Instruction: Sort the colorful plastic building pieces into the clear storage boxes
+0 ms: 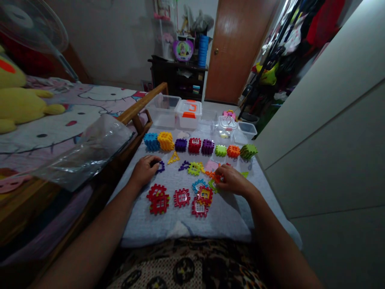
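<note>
On the left of the cloth-covered table, my left hand (pixel 146 171) has its fingers curled against a purple interlocking plastic piece (pixel 161 166), partly hidden by them. My right hand (pixel 232 180) is closed over the loose pieces at centre right, its fingertips on an orange interlocking piece (pixel 213 175). A green piece (pixel 213 185) lies just under its thumb. Between the hands are a lime window piece (pixel 194 168), a yellow triangle (pixel 173 158) and a pink piece (pixel 211 165). Closer to me lie red window pieces (pixel 181 197) and a blue one (pixel 198 185).
Stacks of sorted pieces, including blue (pixel 151 141), yellow (pixel 165 141), red (pixel 194 145) and olive green (pixel 249 151), form a row across the table. Clear plastic boxes (pixel 164 110) stand behind them. A wooden bed rail (pixel 144 102) borders the left, a pale cabinet (pixel 325 140) the right.
</note>
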